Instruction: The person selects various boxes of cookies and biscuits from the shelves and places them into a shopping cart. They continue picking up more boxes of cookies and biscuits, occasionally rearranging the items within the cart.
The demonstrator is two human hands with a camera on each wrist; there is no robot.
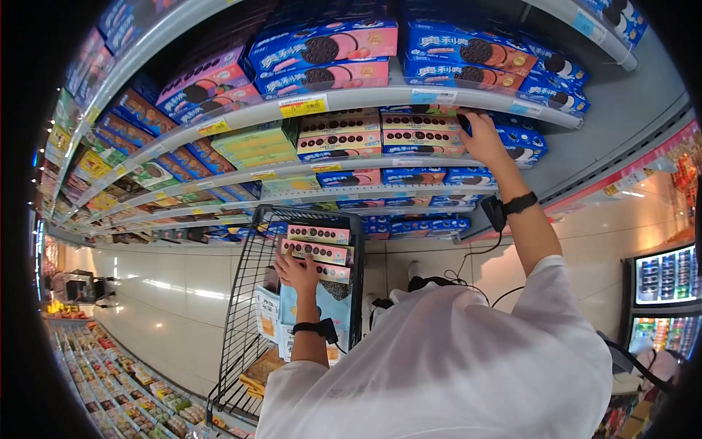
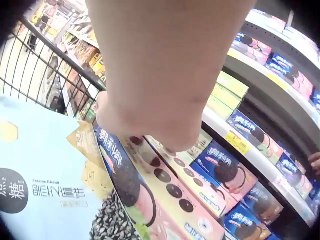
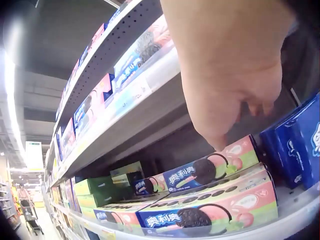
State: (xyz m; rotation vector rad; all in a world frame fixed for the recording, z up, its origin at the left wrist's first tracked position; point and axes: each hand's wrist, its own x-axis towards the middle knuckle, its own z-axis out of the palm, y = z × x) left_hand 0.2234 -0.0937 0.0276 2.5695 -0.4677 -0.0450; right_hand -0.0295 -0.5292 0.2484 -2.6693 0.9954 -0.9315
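My left hand point(image 1: 298, 272) lies over the pink-and-cream cookie boxes point(image 1: 333, 254) in the shopping cart, fingers spread on the middle one. In the left wrist view the hand point(image 2: 150, 120) covers one end of those boxes point(image 2: 175, 190), and its fingertips are hidden. My right hand point(image 1: 482, 139) reaches into a shelf at the right end of a stack of similar boxes point(image 1: 420, 137). In the right wrist view a digit of the hand point(image 3: 235, 100) touches the upper edge of the top box point(image 3: 215, 165); the other fingers are bent and partly hidden.
Blue boxes point(image 3: 295, 145) stand right of the stack. Shelf rails point(image 1: 351, 97) run above and below the right hand. The cart point(image 1: 234, 307) also holds a light blue bag point(image 2: 40, 165) and other packets. A cable hangs from the right wrist; drink coolers point(image 1: 665, 278) stand far right.
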